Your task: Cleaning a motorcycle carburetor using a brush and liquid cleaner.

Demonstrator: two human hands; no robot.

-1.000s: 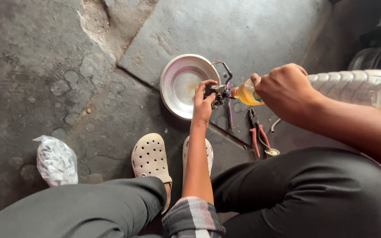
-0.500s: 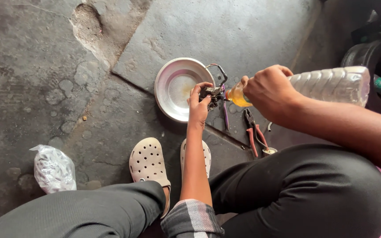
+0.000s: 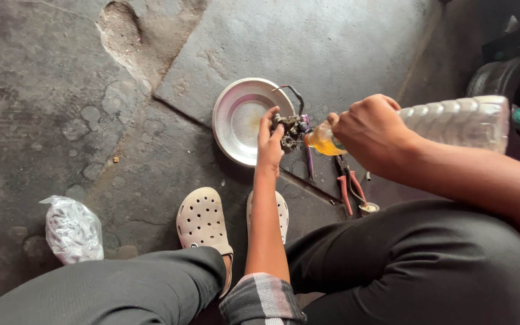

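Note:
My left hand point(image 3: 269, 143) grips a small dark metal engine part point(image 3: 291, 127) with a curved wire hose, held over the right rim of a round steel bowl point(image 3: 236, 102) on the concrete floor. My right hand point(image 3: 371, 131) holds a clear plastic bottle point(image 3: 458, 123) tipped on its side, its neck pointed at the part. Yellow liquid point(image 3: 325, 143) sits in the bottle's neck. A yellowish film lies in the bowl's bottom.
Red-handled pliers point(image 3: 345, 191) and a purple-handled screwdriver point(image 3: 309, 162) lie on the floor under my right hand. A knotted white plastic bag point(image 3: 72, 229) sits at left. My beige clogs point(image 3: 203, 221) are below the bowl. A dark tyre point(image 3: 501, 78) is at the right edge.
The view has shifted slightly, so bowl and hands sit lower and further right in the frame. The bottle stays tipped at the part; both grips are unchanged.

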